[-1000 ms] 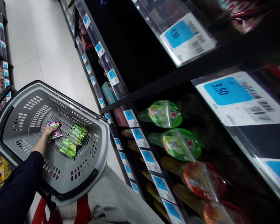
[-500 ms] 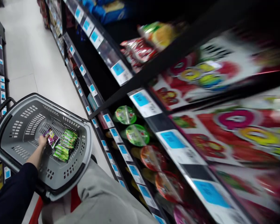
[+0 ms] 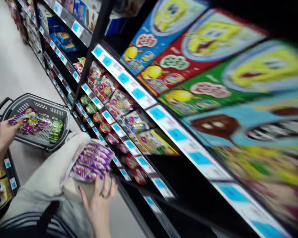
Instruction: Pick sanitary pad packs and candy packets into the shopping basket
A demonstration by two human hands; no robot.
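Note:
My left hand (image 3: pixel 11 130) is closed on the edge of a purple candy bag (image 3: pixel 32 124) with bright lettering, held over the grey shopping basket (image 3: pixel 69 114). Inside the basket, green-wrapped snack packs (image 3: pixel 56 130) lie at the right end. A multipack of purple-wrapped snacks (image 3: pixel 91 160) rests on my thigh. My right hand (image 3: pixel 99 195), with a ring on one finger, grips its lower edge, its fingers somewhat spread. Part of the basket's floor is hidden by the candy bag.
Shelves with price tags (image 3: pixel 124 78) run along the right, holding candy bags (image 3: pixel 119 104), jelly cups (image 3: pixel 105 127) and cartoon-printed boxes (image 3: pixel 201 61). Another shelf (image 3: pixel 13 183) stands at the far left. A pale floor aisle (image 3: pixel 12 66) stretches ahead.
My left hand has risen from inside the basket with the purple candy bag. My right hand and the purple multipack have come into view. The view has shifted along the shelves.

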